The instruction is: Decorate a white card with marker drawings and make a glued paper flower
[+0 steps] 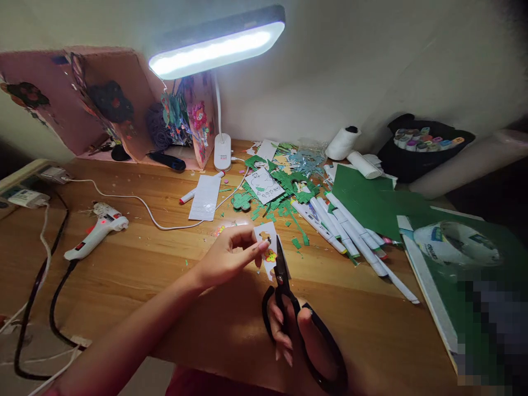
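Note:
Between thumb and fingers, my left hand (235, 250) pinches a small piece of white paper (266, 234) with a yellow and pink flower (270, 256) drawn on it. Cut-out gaps show along the paper's edges. My right hand (303, 333) has its fingers through the handles of black scissors (281, 272). Their blades point up and away from me, right against the paper's right side. Whether the blades are fully closed is hard to make out. Under them lies the wooden table (231, 313).
Green paper scraps (289, 184) and several white markers (342, 225) lie beyond my hands. A hot glue gun (99, 228) with its cord is at left. A lit lamp (218, 44) hangs above. At right are green sheets (363, 198), a tape roll (456, 242) and a marker holder (427, 157).

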Motion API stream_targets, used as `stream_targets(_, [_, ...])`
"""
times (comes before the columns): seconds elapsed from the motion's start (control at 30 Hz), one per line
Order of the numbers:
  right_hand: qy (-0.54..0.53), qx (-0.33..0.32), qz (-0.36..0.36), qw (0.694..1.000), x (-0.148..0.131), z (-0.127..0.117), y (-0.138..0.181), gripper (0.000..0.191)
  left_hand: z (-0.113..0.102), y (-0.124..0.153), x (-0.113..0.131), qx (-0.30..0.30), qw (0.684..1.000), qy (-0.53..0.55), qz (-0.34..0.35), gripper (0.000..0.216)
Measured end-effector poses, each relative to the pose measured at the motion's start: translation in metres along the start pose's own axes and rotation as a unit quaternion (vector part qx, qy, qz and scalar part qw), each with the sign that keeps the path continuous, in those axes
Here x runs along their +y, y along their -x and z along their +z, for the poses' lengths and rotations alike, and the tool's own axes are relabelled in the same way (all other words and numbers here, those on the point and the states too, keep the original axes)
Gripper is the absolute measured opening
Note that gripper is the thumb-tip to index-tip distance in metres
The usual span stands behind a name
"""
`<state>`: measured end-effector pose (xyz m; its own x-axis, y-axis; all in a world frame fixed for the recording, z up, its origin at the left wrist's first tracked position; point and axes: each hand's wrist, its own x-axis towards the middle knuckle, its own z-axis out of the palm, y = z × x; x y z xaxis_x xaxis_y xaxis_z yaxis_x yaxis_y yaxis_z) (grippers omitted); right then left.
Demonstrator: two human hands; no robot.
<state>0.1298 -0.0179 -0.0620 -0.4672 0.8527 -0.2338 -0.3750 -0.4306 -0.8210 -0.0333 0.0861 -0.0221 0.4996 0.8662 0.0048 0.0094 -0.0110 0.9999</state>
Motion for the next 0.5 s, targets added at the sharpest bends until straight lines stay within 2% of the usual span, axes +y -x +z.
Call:
stream_targets(0.13, [0.031, 0.015, 0.009, 0.999, -0.003, 0.002, -0.002, 0.061, -0.001, 0.000, 0.001, 0.002, 1.000, -0.024, -0.005, 0.029])
stream_targets(0.33, [0.062, 0.001, 0.072, 0.995, -0.007, -0.004, -0.002, 0.061, -0.001, -0.001, 0.002, 0.010, 1.000, -0.027, -0.009, 0.031])
stream_targets(0.5, [0.084, -0.018, 0.086, 0.993, -0.021, -0.002, -0.003, 0.062, 0.000, -0.004, 0.000, 0.050, 0.997, -0.062, -0.020, 0.039])
